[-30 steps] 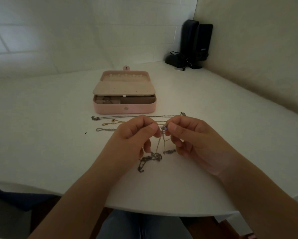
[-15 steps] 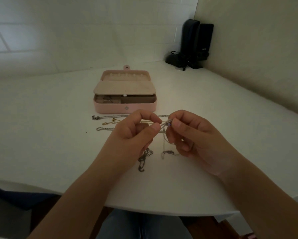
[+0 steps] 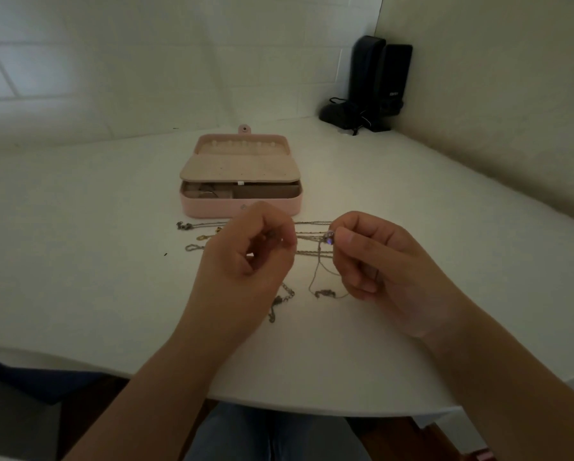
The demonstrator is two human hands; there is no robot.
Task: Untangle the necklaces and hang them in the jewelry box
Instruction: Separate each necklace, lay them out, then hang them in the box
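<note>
L hand [image 3: 245, 257] & R hand [image 3: 375, 261] pinch necklaces [image 3: 312, 242] nr table [image 3: 79, 261] front edge, chain taut btwn; harder pull likely tightens knot.

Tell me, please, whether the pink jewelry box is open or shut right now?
Open: the jewelry box has its lid raised, showing a row of hooks inside.

My left hand [image 3: 249, 257] hides the middle of the chains [image 3: 312, 242]; which strand my fingers pinch is too fine to tell. My forearms run off the bottom edge.
</note>
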